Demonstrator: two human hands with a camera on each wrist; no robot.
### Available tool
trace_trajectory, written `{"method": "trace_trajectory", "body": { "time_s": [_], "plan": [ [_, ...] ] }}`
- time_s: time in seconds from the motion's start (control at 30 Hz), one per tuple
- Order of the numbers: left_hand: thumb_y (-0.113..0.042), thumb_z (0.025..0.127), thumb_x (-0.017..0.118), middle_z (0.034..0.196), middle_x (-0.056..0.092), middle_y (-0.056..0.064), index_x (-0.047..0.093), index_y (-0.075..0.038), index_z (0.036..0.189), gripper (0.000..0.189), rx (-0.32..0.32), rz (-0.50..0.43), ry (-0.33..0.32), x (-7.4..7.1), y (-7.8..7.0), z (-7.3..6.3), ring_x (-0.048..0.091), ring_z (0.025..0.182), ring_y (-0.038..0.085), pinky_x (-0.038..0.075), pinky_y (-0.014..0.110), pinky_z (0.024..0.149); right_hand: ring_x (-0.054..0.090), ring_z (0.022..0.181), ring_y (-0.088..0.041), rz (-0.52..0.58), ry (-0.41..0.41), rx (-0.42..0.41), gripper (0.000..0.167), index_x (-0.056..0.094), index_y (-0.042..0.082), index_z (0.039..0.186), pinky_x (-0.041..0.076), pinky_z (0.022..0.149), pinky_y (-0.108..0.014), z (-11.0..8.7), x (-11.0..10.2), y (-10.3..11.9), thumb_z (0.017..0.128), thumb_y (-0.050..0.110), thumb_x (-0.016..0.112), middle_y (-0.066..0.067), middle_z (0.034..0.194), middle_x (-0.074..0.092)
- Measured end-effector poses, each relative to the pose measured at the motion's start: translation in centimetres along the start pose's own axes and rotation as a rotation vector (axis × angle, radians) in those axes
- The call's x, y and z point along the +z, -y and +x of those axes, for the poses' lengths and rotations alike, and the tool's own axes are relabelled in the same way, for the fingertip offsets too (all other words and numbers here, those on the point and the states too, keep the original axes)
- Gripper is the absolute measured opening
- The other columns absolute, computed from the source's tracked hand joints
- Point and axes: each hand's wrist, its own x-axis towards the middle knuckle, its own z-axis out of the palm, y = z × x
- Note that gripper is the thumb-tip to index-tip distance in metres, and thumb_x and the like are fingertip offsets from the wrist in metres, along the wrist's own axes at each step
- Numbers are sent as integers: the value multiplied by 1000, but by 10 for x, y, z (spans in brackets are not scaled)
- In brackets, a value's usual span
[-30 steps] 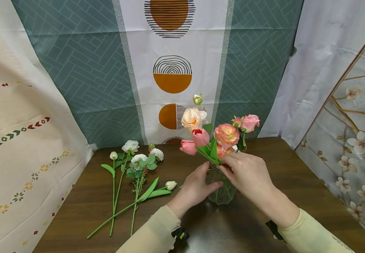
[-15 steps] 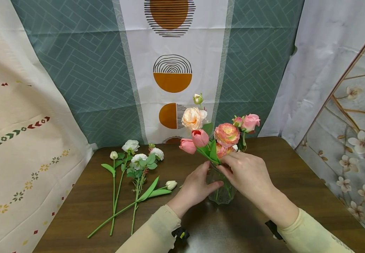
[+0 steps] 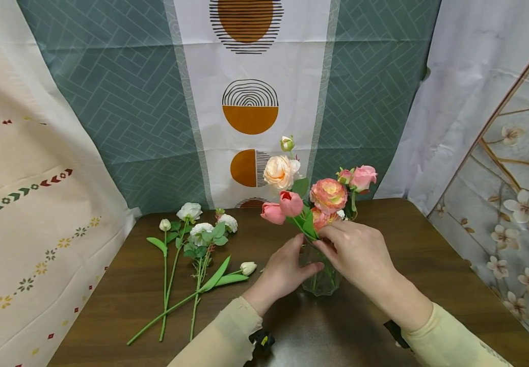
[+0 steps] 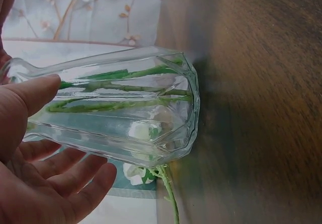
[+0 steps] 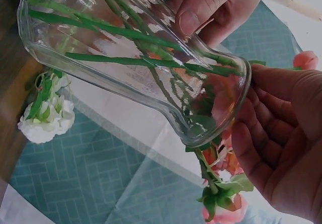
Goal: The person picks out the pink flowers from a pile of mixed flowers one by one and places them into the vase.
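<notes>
A clear faceted glass vase [image 3: 323, 280] stands upright on the table, green stems crossing inside it. My left hand [image 3: 284, 270] holds its upper part from the left; in the left wrist view the thumb lies across the glass [image 4: 131, 98]. My right hand [image 3: 361, 250] is at the vase mouth, thumb and forefinger pinching a tulip stem by the rim. Two pink tulips [image 3: 291, 204] lean out to the left. A peach rose [image 3: 279, 172], an orange-pink flower [image 3: 328, 195] and a pink rose [image 3: 363, 178] also rise from the vase. The right fingers partly hide the rim.
On the left of the brown table [image 3: 122, 300] lie several white flowers, among them a white tulip [image 3: 248, 268] with its stem crossing others, a white rose [image 3: 190, 211] and a white bud [image 3: 165, 225]. A patterned cloth [image 3: 145, 102] hangs behind the table.
The front tulip head has turned and shifted slightly right, its leaf moving with it. Both hands have stayed almost in place, and the vase has not moved.
</notes>
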Motion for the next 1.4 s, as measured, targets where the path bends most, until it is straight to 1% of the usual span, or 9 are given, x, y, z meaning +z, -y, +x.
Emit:
{"method": "trace_trajectory", "body": {
  "time_s": [0.2,0.4,0.73,0.9,1.07,1.17,1.27,1.33,1.4],
  "plan": [
    [-31,100,86,156,63,4,52,-21,161,71,-12,-9,-1,0,0,-1,62,141,27,51,56,114,72,75,-21,-25,14,-22,22,79,14,91,59,62,-42,0,0,1,84,19,100,1,82,74],
    [-31,100,86,155,63,4,51,-21,162,71,-2,9,-11,-2,2,-1,63,140,27,53,54,113,71,77,-21,-33,49,-20,23,82,12,96,60,64,-41,-1,-1,2,83,20,100,0,86,76],
    [-33,100,86,154,63,5,52,-20,163,72,16,41,-33,-9,3,-6,65,137,29,56,49,109,69,81,-23,-26,34,-51,22,83,11,99,60,69,-42,-3,1,2,85,17,98,-2,90,78],
    [-37,102,84,158,60,7,51,-17,163,73,6,116,-44,-23,4,-18,61,142,25,53,50,112,72,88,-22,-11,23,-39,24,82,14,103,61,71,-44,-8,0,1,86,20,97,0,95,78],
    [-38,104,80,157,59,12,52,-8,162,71,29,256,-87,-41,9,-33,61,141,30,53,55,111,73,92,-23,13,-42,-35,28,81,15,112,60,69,-45,-16,-2,-5,89,23,94,1,101,78],
    [-39,105,79,160,56,15,51,-6,162,72,40,334,-97,-52,14,-40,57,145,34,49,56,115,74,95,-23,30,-86,-43,28,81,14,120,61,69,-47,-22,-3,-10,100,34,83,0,106,79],
    [-41,104,79,165,51,17,50,-4,163,75,37,412,-96,-62,19,-47,50,151,38,44,60,120,74,96,-24,50,-117,-34,43,80,14,124,61,68,-47,-28,-4,-15,112,51,64,-1,110,79],
    [-42,104,78,167,49,19,49,-3,164,77,30,473,-102,-69,23,-52,45,154,40,41,63,121,73,96,-23,62,-132,-20,55,80,14,125,60,66,-47,-31,-5,-18,115,58,49,0,111,78],
    [-44,105,78,169,46,19,48,-3,164,78,13,535,-115,-75,28,-57,41,157,42,38,66,122,73,96,-24,69,-146,-4,57,80,13,124,59,66,-47,-34,-5,-20,115,60,47,0,112,78]
  ]
}}
